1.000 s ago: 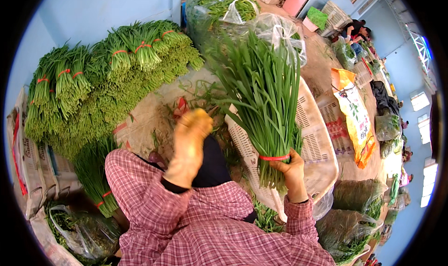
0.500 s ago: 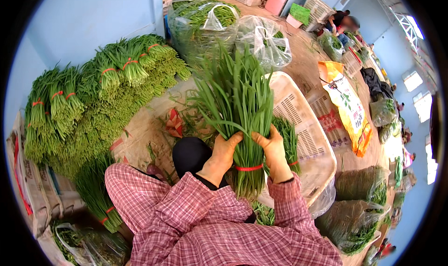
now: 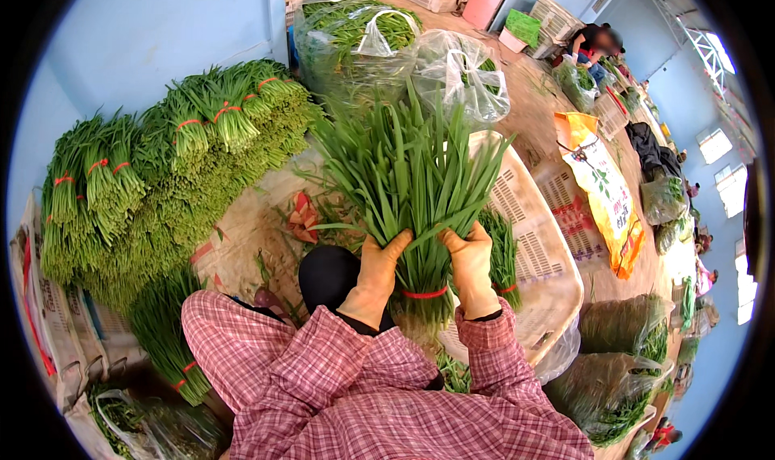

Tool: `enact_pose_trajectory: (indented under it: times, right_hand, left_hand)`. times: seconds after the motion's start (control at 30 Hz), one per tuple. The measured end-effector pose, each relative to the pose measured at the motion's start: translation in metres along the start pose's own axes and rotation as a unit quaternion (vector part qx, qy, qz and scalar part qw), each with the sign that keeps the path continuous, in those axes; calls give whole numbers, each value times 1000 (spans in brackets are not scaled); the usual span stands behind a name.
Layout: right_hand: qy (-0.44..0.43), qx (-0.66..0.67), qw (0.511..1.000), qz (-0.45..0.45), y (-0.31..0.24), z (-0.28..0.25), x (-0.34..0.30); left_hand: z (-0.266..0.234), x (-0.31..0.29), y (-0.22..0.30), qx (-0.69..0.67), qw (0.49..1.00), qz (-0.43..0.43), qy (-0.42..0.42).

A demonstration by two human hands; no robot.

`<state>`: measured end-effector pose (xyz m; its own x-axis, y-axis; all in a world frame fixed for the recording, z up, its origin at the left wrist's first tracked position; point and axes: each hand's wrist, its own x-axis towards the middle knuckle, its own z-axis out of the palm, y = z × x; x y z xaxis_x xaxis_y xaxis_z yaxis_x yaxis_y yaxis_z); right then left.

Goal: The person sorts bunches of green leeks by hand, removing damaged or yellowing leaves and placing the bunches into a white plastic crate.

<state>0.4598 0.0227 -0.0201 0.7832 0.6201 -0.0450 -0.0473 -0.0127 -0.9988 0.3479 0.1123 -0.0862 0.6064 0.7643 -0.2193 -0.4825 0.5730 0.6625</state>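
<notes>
Upright in front of my lap stands a bundle of garlic chives (image 3: 420, 185), its long flat green leaves fanned out at the top. A red band (image 3: 425, 293) ties it near the pale lower stalks. My gloved left hand (image 3: 375, 274) grips its left side just above the band, thumb pressed on the leaves. Opposite it, my right hand (image 3: 475, 266), also gloved, clasps the right side. The fingers behind the leaves are partly hidden. Close by my right hand, another red-banded bundle (image 3: 502, 254) rests at the edge of a white plastic crate (image 3: 557, 294).
A large heap of banded bundles (image 3: 161, 193) fills the left by the blue wall. Filled clear bags (image 3: 355, 48) stand ahead; more bags (image 3: 613, 379) are at the lower right. A yellow-and-white sack (image 3: 601, 189) lies beyond the crate. A person (image 3: 593, 44) sits far right.
The leaf tops have spread wider to both sides. Both hands keep hold of the bundle and have shifted slightly, with the band now a little further left and lower.
</notes>
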Motion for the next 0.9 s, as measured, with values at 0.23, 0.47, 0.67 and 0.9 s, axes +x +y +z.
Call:
enact_pose_trajectory:
  times: [0.23,0.47,0.67,0.9]
  right_hand:
    - [-43,-46,997,49,-21,9,10]
    - [-312,-106,941,72,-4,-19,-13]
    - [-233,-78,961,130,-8,-15,-41]
    - [-203,-144,966,67,5,-19,-48]
  left_hand:
    - [-20,6,-1,-163,985,-51,-6]
    - [-33,14,-15,-170,985,20,-12]
    - [-23,-2,13,-52,998,24,-22]
    - [15,-21,122,377,783,486,89]
